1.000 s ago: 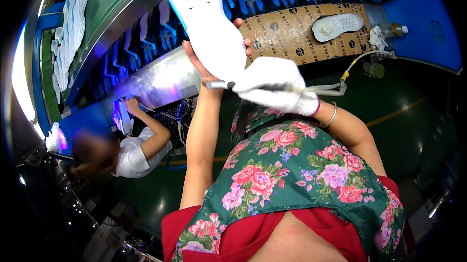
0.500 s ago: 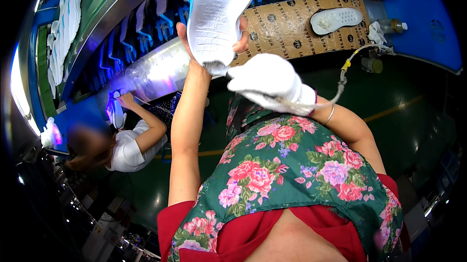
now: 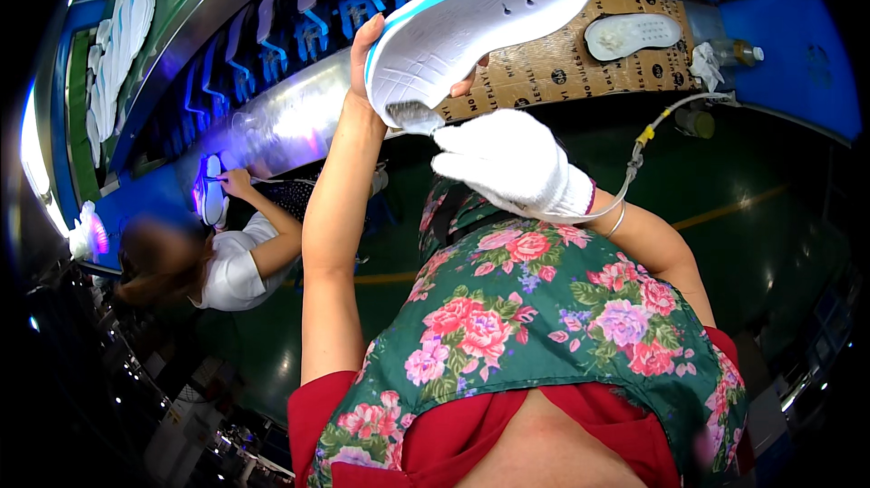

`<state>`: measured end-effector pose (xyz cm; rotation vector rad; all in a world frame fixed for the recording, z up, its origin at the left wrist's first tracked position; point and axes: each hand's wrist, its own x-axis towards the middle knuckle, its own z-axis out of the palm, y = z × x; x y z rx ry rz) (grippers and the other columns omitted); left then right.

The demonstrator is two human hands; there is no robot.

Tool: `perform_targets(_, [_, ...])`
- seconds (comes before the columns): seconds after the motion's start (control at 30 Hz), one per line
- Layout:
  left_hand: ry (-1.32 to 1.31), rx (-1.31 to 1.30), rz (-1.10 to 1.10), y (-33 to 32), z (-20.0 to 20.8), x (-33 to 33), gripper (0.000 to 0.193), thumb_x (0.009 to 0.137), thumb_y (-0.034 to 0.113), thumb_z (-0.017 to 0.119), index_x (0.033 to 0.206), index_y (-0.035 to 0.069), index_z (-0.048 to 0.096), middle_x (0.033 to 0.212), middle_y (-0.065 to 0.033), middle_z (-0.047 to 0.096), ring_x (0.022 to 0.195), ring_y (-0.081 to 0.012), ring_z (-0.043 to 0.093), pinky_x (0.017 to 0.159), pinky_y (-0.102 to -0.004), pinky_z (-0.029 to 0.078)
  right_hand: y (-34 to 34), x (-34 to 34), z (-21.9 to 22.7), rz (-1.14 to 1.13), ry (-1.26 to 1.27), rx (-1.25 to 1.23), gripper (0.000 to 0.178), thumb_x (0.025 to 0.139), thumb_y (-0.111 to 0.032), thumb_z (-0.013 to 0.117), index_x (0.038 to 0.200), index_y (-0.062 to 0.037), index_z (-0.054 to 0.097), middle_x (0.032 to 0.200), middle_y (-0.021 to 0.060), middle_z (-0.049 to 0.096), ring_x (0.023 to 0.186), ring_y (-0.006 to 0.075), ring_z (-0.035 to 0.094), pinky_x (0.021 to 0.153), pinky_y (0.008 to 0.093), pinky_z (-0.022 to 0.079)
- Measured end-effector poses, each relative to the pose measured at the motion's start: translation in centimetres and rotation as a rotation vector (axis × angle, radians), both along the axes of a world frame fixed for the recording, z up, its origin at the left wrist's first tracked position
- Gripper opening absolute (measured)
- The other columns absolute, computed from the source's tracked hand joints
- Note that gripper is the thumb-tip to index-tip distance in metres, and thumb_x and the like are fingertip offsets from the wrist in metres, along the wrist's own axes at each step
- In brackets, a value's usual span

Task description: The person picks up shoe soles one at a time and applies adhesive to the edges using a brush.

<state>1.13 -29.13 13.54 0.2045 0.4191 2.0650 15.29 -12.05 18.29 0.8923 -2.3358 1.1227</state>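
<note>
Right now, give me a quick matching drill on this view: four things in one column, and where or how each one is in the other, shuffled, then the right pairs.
Things:
1. White shoe sole with blue edge
2. Right hand
3. Second white sole
4. Co-worker in a white shirt

Places or states:
A. Lying flat on the brown cardboard sheet
B. Seated at lower left, bent over the blue bench
C. Held up in the bare left hand
D. Wearing a white glove, just below the raised sole

Pairs: 1-C, 2-D, 3-A, 4-B
</note>
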Motion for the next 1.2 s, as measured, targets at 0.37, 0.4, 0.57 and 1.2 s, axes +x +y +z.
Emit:
perform_targets(0.37, [0.091,-0.032,-0.006,-0.7,-0.8,-0.3,0.103,0.074,0.071,0.059,0.145,0.000,0.041,0.125,-0.0316,0.052,0.098,-0.0389,0.058,0.066,-0.0445,0.048,0.1,-0.1,0.1,0.038,-0.109,-0.055,0.031,0.080,-0.008,0.076,0.109,-0.0187,0.073,0.107,0.0065,0.073,0.087,0.0264,0.070,0.077,0.0362,0.055])
perform_targets(0.4, [0.090,-0.002,-0.021,-0.8,-0.9,-0.3,0.104,0.073,0.072,0.060,0.146,0.000,0.040,0.125,-0.0321,0.051,0.099,-0.0394,0.058,0.067,-0.0446,0.048,-0.2,0.0,0.5,0.089,-0.203,-0.130,0.026,0.080,-0.008,0.076,0.104,-0.0162,0.075,0.104,0.0058,0.074,0.089,0.0259,0.070,0.079,0.0355,0.056])
perform_targets(0.57, [-0.002,0.196,-0.012,-0.6,-1.4,0.2,0.110,0.070,0.076,0.061,0.147,0.002,0.038,0.128,-0.0324,0.047,0.100,-0.0392,0.055,0.070,-0.0449,0.046,-0.3,-1.2,0.3,-0.011,-0.499,-0.548,0.017,0.080,-0.003,0.077,0.096,-0.0049,0.076,0.100,0.0129,0.074,0.087,0.0198,0.070,0.078,0.0316,0.056])
perform_targets(1.2, [-0.202,-0.269,0.481,0.8,1.4,4.4,0.084,0.091,0.065,0.039,0.148,0.002,0.038,0.122,-0.0274,0.060,0.098,-0.0403,0.066,0.076,-0.0494,0.057,2.4,-3.8,2.2,-0.111,-0.304,-0.249,0.018,0.081,-0.004,0.076,0.099,-0.0044,0.075,0.098,0.0098,0.075,0.088,0.0205,0.070,0.078,0.0319,0.056])
